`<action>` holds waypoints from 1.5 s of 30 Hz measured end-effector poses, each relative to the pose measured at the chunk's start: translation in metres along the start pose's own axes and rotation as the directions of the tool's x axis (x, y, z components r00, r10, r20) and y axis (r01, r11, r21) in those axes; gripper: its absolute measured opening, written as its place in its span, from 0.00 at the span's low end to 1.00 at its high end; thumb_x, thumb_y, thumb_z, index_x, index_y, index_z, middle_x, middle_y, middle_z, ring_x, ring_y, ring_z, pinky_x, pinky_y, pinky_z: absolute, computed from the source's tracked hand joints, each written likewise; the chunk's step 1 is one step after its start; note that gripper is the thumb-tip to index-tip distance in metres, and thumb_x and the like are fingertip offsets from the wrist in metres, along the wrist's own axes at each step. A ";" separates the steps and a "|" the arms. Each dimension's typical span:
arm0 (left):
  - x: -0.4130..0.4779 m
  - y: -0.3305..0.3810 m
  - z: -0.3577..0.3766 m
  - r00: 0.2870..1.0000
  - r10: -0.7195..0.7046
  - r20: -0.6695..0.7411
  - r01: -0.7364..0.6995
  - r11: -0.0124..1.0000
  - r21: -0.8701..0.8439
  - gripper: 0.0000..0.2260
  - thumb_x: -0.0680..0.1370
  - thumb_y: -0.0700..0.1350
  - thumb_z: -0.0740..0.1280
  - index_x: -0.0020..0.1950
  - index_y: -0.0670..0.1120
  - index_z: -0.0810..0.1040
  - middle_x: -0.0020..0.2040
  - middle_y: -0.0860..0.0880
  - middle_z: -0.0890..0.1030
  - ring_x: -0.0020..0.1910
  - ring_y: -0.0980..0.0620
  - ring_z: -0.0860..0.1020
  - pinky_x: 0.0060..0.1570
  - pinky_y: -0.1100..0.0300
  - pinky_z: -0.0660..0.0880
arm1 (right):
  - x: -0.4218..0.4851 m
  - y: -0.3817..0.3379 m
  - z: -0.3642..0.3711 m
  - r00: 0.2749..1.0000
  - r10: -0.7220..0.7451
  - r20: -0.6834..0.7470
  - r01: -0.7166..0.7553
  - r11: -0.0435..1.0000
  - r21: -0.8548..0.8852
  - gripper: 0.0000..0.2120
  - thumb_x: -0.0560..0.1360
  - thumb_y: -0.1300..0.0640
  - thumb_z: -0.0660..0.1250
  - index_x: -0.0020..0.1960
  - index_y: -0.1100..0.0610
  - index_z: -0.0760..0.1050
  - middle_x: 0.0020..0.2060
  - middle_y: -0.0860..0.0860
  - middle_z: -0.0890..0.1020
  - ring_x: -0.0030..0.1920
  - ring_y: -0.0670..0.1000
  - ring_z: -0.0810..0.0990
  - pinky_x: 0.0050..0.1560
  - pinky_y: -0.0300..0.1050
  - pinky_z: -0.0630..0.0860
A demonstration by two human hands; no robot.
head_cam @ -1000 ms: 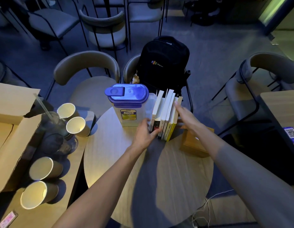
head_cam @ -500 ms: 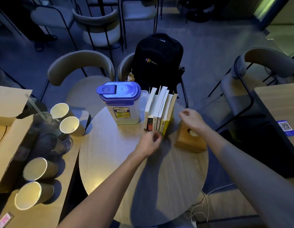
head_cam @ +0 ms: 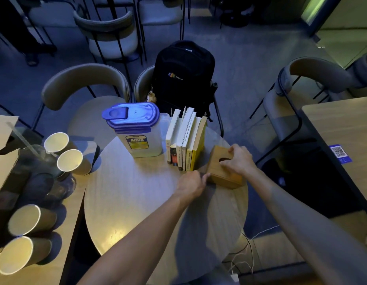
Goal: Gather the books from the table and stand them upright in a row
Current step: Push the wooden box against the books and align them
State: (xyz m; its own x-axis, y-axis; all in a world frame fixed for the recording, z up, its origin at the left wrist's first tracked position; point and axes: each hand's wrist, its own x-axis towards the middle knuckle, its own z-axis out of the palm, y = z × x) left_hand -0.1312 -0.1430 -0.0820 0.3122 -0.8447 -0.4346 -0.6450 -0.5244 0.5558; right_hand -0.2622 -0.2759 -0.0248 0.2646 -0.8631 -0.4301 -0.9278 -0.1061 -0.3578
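Observation:
Several books [head_cam: 185, 140] stand upright in a row at the back of the round wooden table [head_cam: 137, 202], leaning against a clear pitcher with a blue lid [head_cam: 135, 128] on their left. A wooden tissue box [head_cam: 224, 173] sits just to the right of the row. My right hand [head_cam: 238, 159] rests on top of the box and grips it. My left hand [head_cam: 191, 183] is at the box's near left corner, fingers curled against its side, just in front of the yellow book.
A black backpack [head_cam: 183, 77] sits on a chair behind the table. Paper cups [head_cam: 63, 153] and glasses crowd the side table at left, beside a cardboard box [head_cam: 3, 145]. Another chair [head_cam: 297, 95] and table [head_cam: 343, 128] stand at right. Cables [head_cam: 244, 256] lie on the floor.
Both hands left the books and went to the wooden tissue box. The right hand settled on its top, the left moved right to its corner. The books stayed standing.

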 end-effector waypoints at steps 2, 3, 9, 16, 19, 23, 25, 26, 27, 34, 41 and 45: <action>-0.001 -0.006 -0.003 0.999 -0.032 -0.021 0.032 0.999 0.011 0.20 0.82 0.62 0.55 0.38 0.53 0.73 0.34 0.53 0.74 0.33 0.56 0.74 0.34 0.59 0.69 | 0.000 -0.004 0.002 1.000 -0.001 -0.014 0.001 1.000 0.016 0.30 0.72 0.46 0.76 0.69 0.54 0.69 0.67 0.58 0.71 0.69 0.62 0.69 0.64 0.57 0.71; -0.001 -0.009 -0.005 0.998 -0.050 -0.026 0.050 0.999 0.004 0.19 0.83 0.61 0.56 0.37 0.53 0.73 0.36 0.52 0.75 0.33 0.56 0.73 0.34 0.59 0.69 | 0.001 -0.007 0.003 1.000 0.000 -0.020 0.001 1.000 0.026 0.30 0.72 0.46 0.76 0.69 0.54 0.69 0.67 0.57 0.71 0.69 0.62 0.68 0.64 0.56 0.71; -0.002 -0.039 -0.034 0.972 -0.208 -0.106 0.193 0.971 -0.137 0.16 0.80 0.58 0.64 0.51 0.46 0.81 0.48 0.45 0.84 0.49 0.44 0.83 0.46 0.52 0.79 | 0.006 -0.031 0.007 0.999 -0.002 -0.033 0.006 0.994 0.109 0.32 0.72 0.46 0.77 0.70 0.55 0.68 0.67 0.58 0.71 0.69 0.62 0.69 0.66 0.60 0.73; 0.000 -0.064 -0.085 0.959 -0.163 -0.231 0.022 0.857 -0.516 0.31 0.75 0.47 0.75 0.75 0.43 0.67 0.67 0.43 0.78 0.63 0.41 0.79 0.63 0.46 0.76 | 0.013 -0.041 0.006 1.000 0.000 -0.010 0.001 0.994 0.113 0.30 0.73 0.51 0.77 0.70 0.55 0.68 0.68 0.58 0.71 0.70 0.61 0.70 0.66 0.60 0.74; 0.002 -0.064 -0.088 0.977 -0.042 -0.210 -0.069 0.865 -0.497 0.26 0.76 0.44 0.74 0.73 0.48 0.71 0.59 0.50 0.80 0.59 0.46 0.81 0.58 0.53 0.78 | 0.016 -0.045 0.005 1.000 0.001 0.000 -0.001 0.993 0.117 0.30 0.73 0.51 0.77 0.70 0.54 0.68 0.67 0.58 0.71 0.69 0.61 0.70 0.67 0.61 0.74; 0.004 -0.059 -0.082 0.978 -0.025 -0.208 -0.091 0.845 -0.527 0.26 0.74 0.45 0.76 0.69 0.50 0.71 0.56 0.56 0.79 0.57 0.52 0.81 0.56 0.57 0.76 | 0.017 -0.049 0.006 1.000 -0.026 -0.001 0.026 0.993 0.114 0.28 0.73 0.52 0.77 0.69 0.53 0.69 0.66 0.57 0.73 0.68 0.60 0.72 0.66 0.59 0.75; 0.005 -0.058 -0.078 0.971 -0.022 -0.237 -0.106 0.852 -0.513 0.26 0.74 0.46 0.76 0.69 0.52 0.71 0.59 0.54 0.80 0.56 0.54 0.80 0.56 0.57 0.76 | 0.017 -0.051 0.006 0.999 -0.044 0.012 0.042 0.993 0.112 0.27 0.73 0.53 0.76 0.68 0.52 0.69 0.67 0.56 0.73 0.69 0.60 0.71 0.66 0.59 0.75; 0.005 -0.059 -0.077 0.969 -0.017 -0.247 -0.113 0.857 -0.504 0.26 0.74 0.47 0.76 0.70 0.52 0.71 0.61 0.53 0.81 0.57 0.54 0.80 0.57 0.56 0.77 | 0.017 -0.051 0.006 0.999 -0.049 0.018 0.047 0.993 0.109 0.27 0.73 0.53 0.76 0.69 0.51 0.69 0.68 0.56 0.73 0.69 0.60 0.71 0.67 0.60 0.74; 0.005 -0.060 -0.077 0.968 -0.011 -0.252 -0.119 0.861 -0.495 0.26 0.74 0.47 0.76 0.70 0.53 0.70 0.62 0.52 0.81 0.59 0.52 0.80 0.58 0.54 0.78 | 0.017 -0.051 0.006 0.998 -0.054 0.023 0.052 0.993 0.107 0.27 0.74 0.54 0.76 0.69 0.51 0.69 0.68 0.55 0.73 0.70 0.60 0.71 0.67 0.61 0.74; 0.004 -0.059 -0.079 0.973 -0.014 -0.232 -0.101 0.876 -0.472 0.25 0.75 0.48 0.75 0.69 0.52 0.71 0.63 0.51 0.82 0.62 0.50 0.80 0.60 0.54 0.77 | 0.012 -0.052 0.005 0.996 -0.082 0.033 0.080 0.995 0.064 0.28 0.76 0.54 0.73 0.73 0.52 0.67 0.72 0.55 0.71 0.73 0.62 0.67 0.70 0.63 0.70; -0.002 -0.061 -0.084 0.970 -0.109 -0.217 0.019 0.925 -0.380 0.21 0.76 0.52 0.74 0.64 0.46 0.74 0.57 0.48 0.81 0.52 0.51 0.78 0.49 0.58 0.74 | -0.001 -0.062 0.007 0.982 -0.182 -0.040 0.182 0.983 -0.021 0.24 0.77 0.58 0.69 0.72 0.59 0.72 0.71 0.59 0.72 0.73 0.63 0.65 0.74 0.61 0.66; -0.007 -0.064 -0.092 0.955 -0.110 -0.276 0.016 0.947 -0.322 0.17 0.74 0.54 0.75 0.53 0.48 0.72 0.45 0.50 0.78 0.43 0.52 0.76 0.41 0.59 0.72 | -0.014 -0.073 0.011 0.964 -0.266 -0.016 0.267 0.963 0.034 0.22 0.76 0.59 0.71 0.69 0.59 0.74 0.69 0.59 0.74 0.72 0.61 0.70 0.71 0.61 0.71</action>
State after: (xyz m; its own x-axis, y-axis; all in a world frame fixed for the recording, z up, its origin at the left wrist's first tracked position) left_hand -0.0278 -0.1137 -0.0492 0.5616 -0.7783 -0.2809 -0.3812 -0.5447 0.7470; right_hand -0.1951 -0.2505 -0.0014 0.4978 -0.8116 -0.3056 -0.8141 -0.3159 -0.4873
